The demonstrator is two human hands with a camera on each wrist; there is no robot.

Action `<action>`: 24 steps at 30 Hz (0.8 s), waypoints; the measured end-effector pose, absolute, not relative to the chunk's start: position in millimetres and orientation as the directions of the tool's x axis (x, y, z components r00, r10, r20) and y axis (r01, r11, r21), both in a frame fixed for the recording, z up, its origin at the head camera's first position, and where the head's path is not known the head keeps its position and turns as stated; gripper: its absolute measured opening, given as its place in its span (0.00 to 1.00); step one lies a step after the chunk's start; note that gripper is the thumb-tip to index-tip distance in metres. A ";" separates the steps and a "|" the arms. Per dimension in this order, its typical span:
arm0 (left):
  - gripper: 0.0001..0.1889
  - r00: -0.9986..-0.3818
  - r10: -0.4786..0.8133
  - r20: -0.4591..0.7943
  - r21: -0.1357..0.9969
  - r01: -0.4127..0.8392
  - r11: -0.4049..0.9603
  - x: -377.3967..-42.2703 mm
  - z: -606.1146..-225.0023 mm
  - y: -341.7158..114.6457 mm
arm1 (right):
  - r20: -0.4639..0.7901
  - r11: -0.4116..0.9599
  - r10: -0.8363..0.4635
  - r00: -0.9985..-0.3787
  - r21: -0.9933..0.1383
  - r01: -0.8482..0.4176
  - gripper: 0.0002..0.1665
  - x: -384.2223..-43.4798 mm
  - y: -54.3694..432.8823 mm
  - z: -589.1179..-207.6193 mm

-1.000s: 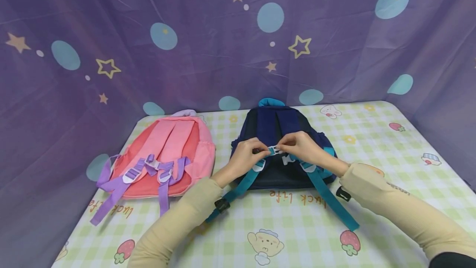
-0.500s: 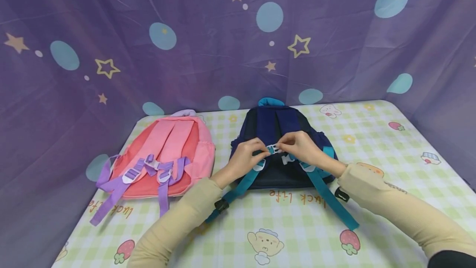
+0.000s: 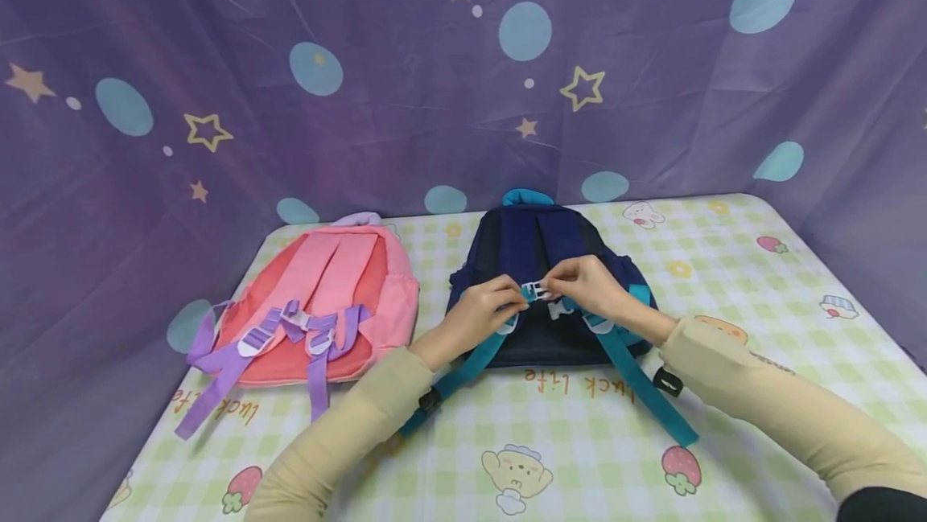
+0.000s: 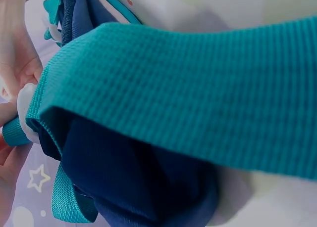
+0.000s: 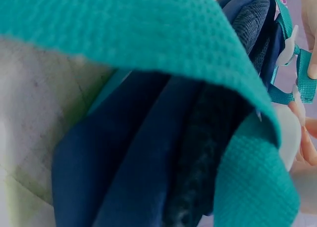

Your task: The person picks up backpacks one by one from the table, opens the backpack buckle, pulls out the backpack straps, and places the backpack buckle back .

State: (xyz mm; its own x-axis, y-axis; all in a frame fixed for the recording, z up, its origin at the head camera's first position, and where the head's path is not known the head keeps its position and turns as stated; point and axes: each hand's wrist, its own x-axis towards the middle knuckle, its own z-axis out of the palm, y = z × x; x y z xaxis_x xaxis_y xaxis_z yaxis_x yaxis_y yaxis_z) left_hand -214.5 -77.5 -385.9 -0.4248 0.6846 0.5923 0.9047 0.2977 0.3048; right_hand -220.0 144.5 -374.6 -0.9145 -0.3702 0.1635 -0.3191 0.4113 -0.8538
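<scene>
A dark navy backpack (image 3: 532,345) lies with its straps up on the table. Over its middle, my left hand (image 3: 481,313) pinches the teal strap end behind a white plastic buckle piece (image 3: 533,291). From the other side, my right hand (image 3: 590,287) pinches the right end of that piece between fingertips and thumb. A second white buckle piece (image 3: 558,310) hangs on a teal strap just beneath the right hand. In the left wrist view a broad teal strap (image 4: 198,88) covers much of the work; another teal strap (image 5: 148,29) does so in the right wrist view.
A pink backpack (image 3: 394,305) with purple straps (image 3: 224,377) lies to the left. Teal strap tails (image 3: 652,393) run toward the front on the checked tablecloth (image 3: 594,458). A purple curtain (image 3: 405,88) hangs behind the table.
My left hand has slid slightly down and now shows more of the white buckle piece. The right fingertips have shifted slightly to the right along it. Both backpacks have stayed in place.
</scene>
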 end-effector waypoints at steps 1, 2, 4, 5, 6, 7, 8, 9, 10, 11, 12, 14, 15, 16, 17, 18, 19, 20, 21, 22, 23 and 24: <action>0.03 -0.421 0.686 0.593 0.300 0.906 0.297 -214.3 -385.9 -77.7 | 0.163 0.409 -0.371 -0.914 -0.855 -0.318 0.10 -220.2 144.5 -375.0; 0.03 -0.418 0.687 0.594 0.297 0.908 0.296 -214.1 -385.7 -77.9 | 0.164 0.406 -0.372 -0.913 -0.856 -0.319 0.10 -220.4 144.5 -375.4; 0.03 -0.414 0.688 0.596 0.293 0.910 0.294 -213.6 -385.5 -78.3 | 0.168 0.407 -0.376 -0.911 -0.854 -0.325 0.09 -220.2 144.3 -375.8; 0.03 -0.415 0.689 0.594 0.295 0.909 0.294 -213.4 -385.6 -78.6 | 0.173 0.411 -0.379 -0.909 -0.849 -0.333 0.09 -220.0 144.1 -375.9; 0.03 -0.418 0.689 0.592 0.299 0.908 0.293 -213.2 -385.7 -78.9 | 0.179 0.416 -0.382 -0.907 -0.843 -0.341 0.09 -219.8 143.8 -375.9; 0.03 -0.424 0.689 0.587 0.310 0.905 0.292 -213.2 -386.0 -79.1 | 0.186 0.423 -0.384 -0.905 -0.835 -0.351 0.08 -219.2 143.6 -375.7; 0.03 -0.433 0.689 0.581 0.326 0.900 0.290 -213.2 -386.3 -79.4 | 0.195 0.430 -0.387 -0.901 -0.827 -0.363 0.08 -218.9 143.3 -375.8; 0.03 -0.442 0.689 0.574 0.344 0.894 0.287 -213.6 -386.7 -79.6 | 0.201 0.438 -0.389 -0.899 -0.818 -0.373 0.08 -218.3 143.1 -375.5; 0.02 -0.451 0.688 0.568 0.363 0.888 0.283 -214.0 -387.0 -79.9 | 0.209 0.445 -0.391 -0.897 -0.810 -0.382 0.07 -217.7 142.7 -375.3; 0.02 -0.461 0.688 0.561 0.380 0.881 0.280 -214.6 -387.3 -80.2 | 0.214 0.450 -0.390 -0.895 -0.804 -0.389 0.07 -217.1 142.4 -375.1; 0.02 -0.470 0.687 0.554 0.397 0.875 0.278 -215.1 -387.5 -80.5 | 0.218 0.452 -0.390 -0.895 -0.801 -0.392 0.07 -216.5 142.0 -374.7; 0.02 -0.485 0.684 0.544 0.426 0.863 0.273 -216.3 -387.3 -81.2 | 0.224 0.455 -0.388 -0.894 -0.797 -0.397 0.06 -215.9 141.2 -374.0; 0.02 -0.494 0.682 0.539 0.439 0.856 0.273 -216.9 -387.1 -81.5 | 0.223 0.455 -0.387 -0.895 -0.798 -0.396 0.06 -215.4 140.7 -373.4; 0.02 -0.503 0.681 0.533 0.450 0.850 0.275 -217.1 -386.6 -81.9 | 0.224 0.456 -0.386 -0.895 -0.797 -0.397 0.06 -215.4 140.3 -373.1; 0.02 -0.513 0.679 0.524 0.462 0.842 0.279 -217.3 -386.1 -82.0 | 0.225 0.457 -0.387 -0.894 -0.796 -0.398 0.06 -215.5 140.0 -372.9; 0.02 -0.524 0.678 0.515 0.474 0.833 0.284 -217.1 -385.6 -82.2 | 0.227 0.459 -0.388 -0.893 -0.793 -0.400 0.06 -215.6 139.6 -372.5; 0.02 -0.535 0.678 0.504 0.484 0.825 0.291 -217.0 -385.2 -82.3 | 0.228 0.462 -0.388 -0.893 -0.790 -0.403 0.06 -215.8 139.5 -372.5; 0.02 -0.547 0.678 0.491 0.493 0.816 0.301 -216.6 -384.7 -82.2 | 0.229 0.466 -0.390 -0.892 -0.787 -0.405 0.06 -216.0 139.5 -372.6; 0.02 -0.558 0.679 0.477 0.503 0.807 0.309 -216.0 -384.2 -82.1 | 0.233 0.469 -0.391 -0.890 -0.782 -0.411 0.06 -216.2 139.7 -372.7; 0.02 -0.565 0.685 0.460 0.512 0.799 0.316 -215.3 -383.7 -81.9 | 0.239 0.474 -0.392 -0.888 -0.775 -0.418 0.06 -216.5 140.0 -373.2; 0.02 -0.569 0.692 0.444 0.518 0.793 0.320 -214.1 -382.8 -81.8 | 0.246 0.478 -0.392 -0.886 -0.769 -0.425 0.06 -216.9 140.5 -373.6; 0.02 -0.573 0.698 0.429 0.524 0.788 0.325 -213.2 -382.3 -81.6 | 0.251 0.482 -0.392 -0.885 -0.764 -0.430 0.06 -217.2 141.1 -374.3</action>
